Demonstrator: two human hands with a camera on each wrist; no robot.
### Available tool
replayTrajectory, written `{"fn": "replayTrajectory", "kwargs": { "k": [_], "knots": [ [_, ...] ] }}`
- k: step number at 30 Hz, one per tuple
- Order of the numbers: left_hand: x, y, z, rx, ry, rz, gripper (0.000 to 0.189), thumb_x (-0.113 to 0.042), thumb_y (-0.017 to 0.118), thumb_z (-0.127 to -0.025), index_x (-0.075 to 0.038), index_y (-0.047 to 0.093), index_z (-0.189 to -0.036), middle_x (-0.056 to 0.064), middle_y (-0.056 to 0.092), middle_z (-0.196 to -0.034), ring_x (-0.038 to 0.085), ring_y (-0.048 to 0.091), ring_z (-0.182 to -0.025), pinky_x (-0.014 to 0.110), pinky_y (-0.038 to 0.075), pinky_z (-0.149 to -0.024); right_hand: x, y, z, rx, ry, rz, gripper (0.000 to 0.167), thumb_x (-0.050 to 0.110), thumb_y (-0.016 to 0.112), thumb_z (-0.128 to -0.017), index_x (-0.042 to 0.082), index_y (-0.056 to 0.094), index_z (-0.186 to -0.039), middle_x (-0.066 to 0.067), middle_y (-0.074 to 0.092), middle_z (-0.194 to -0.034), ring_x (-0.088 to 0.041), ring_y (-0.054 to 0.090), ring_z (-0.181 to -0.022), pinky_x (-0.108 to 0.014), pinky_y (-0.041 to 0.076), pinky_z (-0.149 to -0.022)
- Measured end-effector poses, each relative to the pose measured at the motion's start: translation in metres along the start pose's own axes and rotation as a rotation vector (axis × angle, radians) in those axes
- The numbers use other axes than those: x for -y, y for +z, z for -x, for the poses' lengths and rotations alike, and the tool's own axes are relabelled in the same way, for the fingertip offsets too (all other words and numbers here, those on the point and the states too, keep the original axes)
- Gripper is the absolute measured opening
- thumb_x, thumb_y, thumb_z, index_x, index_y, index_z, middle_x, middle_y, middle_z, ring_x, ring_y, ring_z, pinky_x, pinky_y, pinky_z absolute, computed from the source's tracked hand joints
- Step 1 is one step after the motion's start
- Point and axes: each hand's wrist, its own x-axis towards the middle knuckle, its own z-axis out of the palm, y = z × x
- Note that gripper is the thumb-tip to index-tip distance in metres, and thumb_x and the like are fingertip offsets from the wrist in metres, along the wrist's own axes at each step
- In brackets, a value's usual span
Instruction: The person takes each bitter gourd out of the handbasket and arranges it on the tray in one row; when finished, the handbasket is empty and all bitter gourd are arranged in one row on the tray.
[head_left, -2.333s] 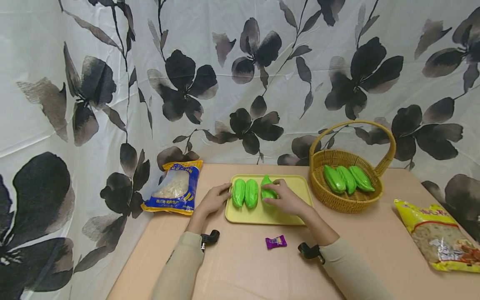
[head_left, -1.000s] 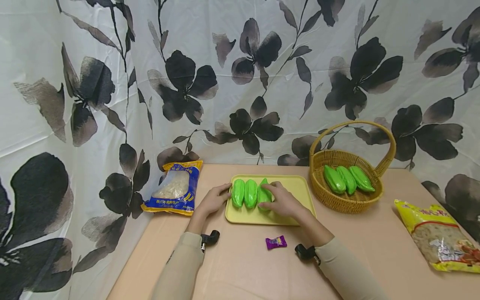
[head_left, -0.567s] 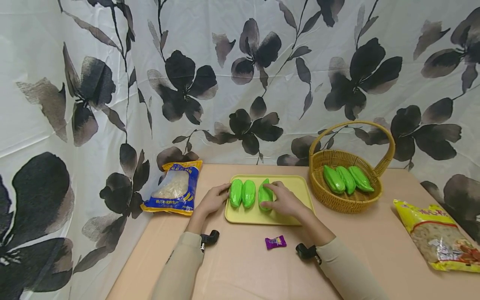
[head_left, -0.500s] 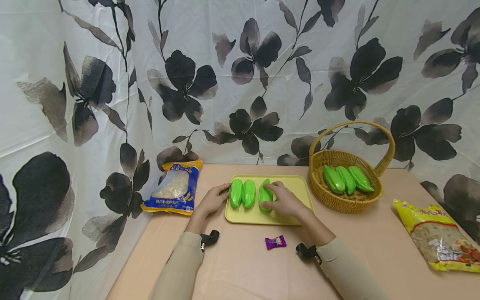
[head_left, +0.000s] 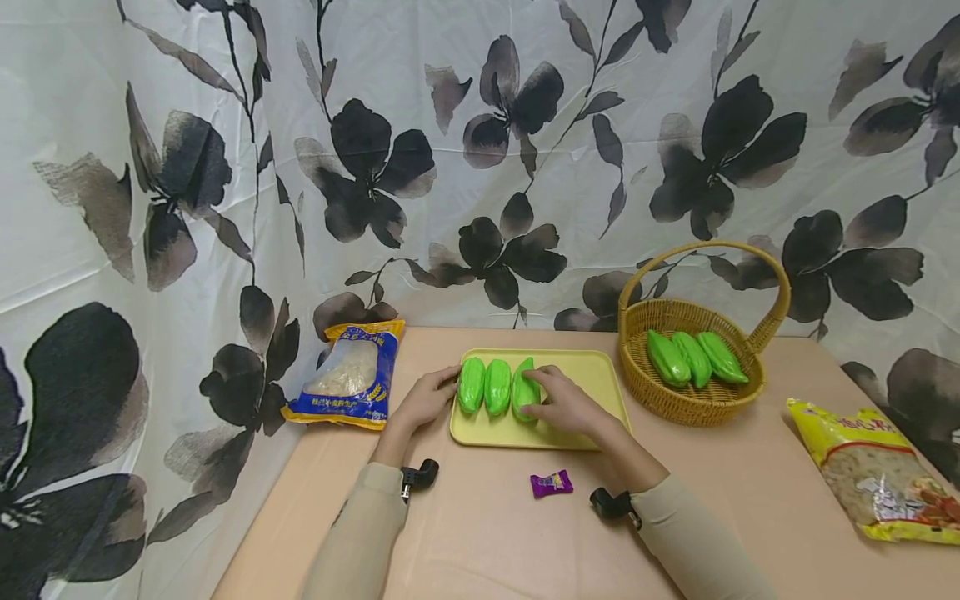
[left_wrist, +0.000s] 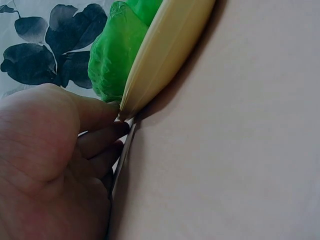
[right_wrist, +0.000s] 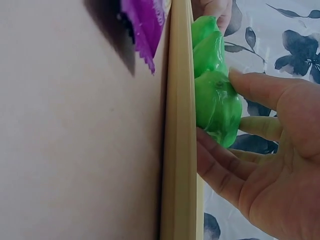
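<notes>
With my right hand point(head_left: 572, 403) I hold the rightmost green piece point(head_left: 520, 390), thumb at its near end and fingers round its far end. It sits on the yellow tray point(head_left: 600, 387), just beside the middle green piece point(head_left: 497, 387); the left green piece point(head_left: 471, 385) lies next in the row. At the tray's left rim is my left hand point(head_left: 427, 398), fingers relaxed, the thumb touching the rim; whether it presses there, I cannot tell. On my side of the tray lies a purple wrapped sweet point(head_left: 552, 484). Farther left is a blue-and-yellow bag point(head_left: 352, 375). To the right stands a wicker basket point(head_left: 701, 408) with three green pieces point(head_left: 693, 360) inside, and beyond it lies a yellow bag point(head_left: 877, 475).
</notes>
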Motion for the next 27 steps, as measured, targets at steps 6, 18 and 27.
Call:
{"fn": "replayTrajectory", "kwargs": {
  "k": [6,18,27],
  "knots": [
    [0.003,-0.001,-0.001,-0.011,0.004,0.007,0.047,-0.018,0.054,-0.109,-0.012,0.050,-0.155,0.012,0.049,-0.160,0.033,0.039,-0.153,0.049,0.031,-0.129,-0.001,0.000,0.000,0.001,0.011,-0.005,0.070,0.030,0.078,-0.095,0.005,0.049,-0.153,-0.024,0.045,-0.152,-0.028,0.065,-0.111,-0.051,0.055,-0.104],
    [0.006,-0.004,-0.001,0.006,0.013,0.006,0.047,-0.018,0.058,-0.108,-0.007,0.052,-0.153,0.015,0.050,-0.158,0.034,0.041,-0.152,0.048,0.033,-0.128,-0.006,0.001,0.000,0.014,0.001,-0.038,0.073,0.032,0.078,-0.095,0.004,0.047,-0.155,-0.025,0.045,-0.152,-0.025,0.067,-0.107,-0.048,0.056,-0.102],
    [0.008,-0.012,0.001,-0.007,0.018,-0.075,0.041,-0.028,0.066,-0.104,-0.012,0.066,-0.142,0.014,0.049,-0.159,0.034,0.041,-0.152,0.050,0.029,-0.130,-0.007,-0.003,0.001,0.009,-0.001,-0.039,0.078,0.034,0.079,-0.094,0.003,0.044,-0.156,-0.025,0.043,-0.154,-0.025,0.068,-0.105,-0.047,0.058,-0.099]
  ]
}}
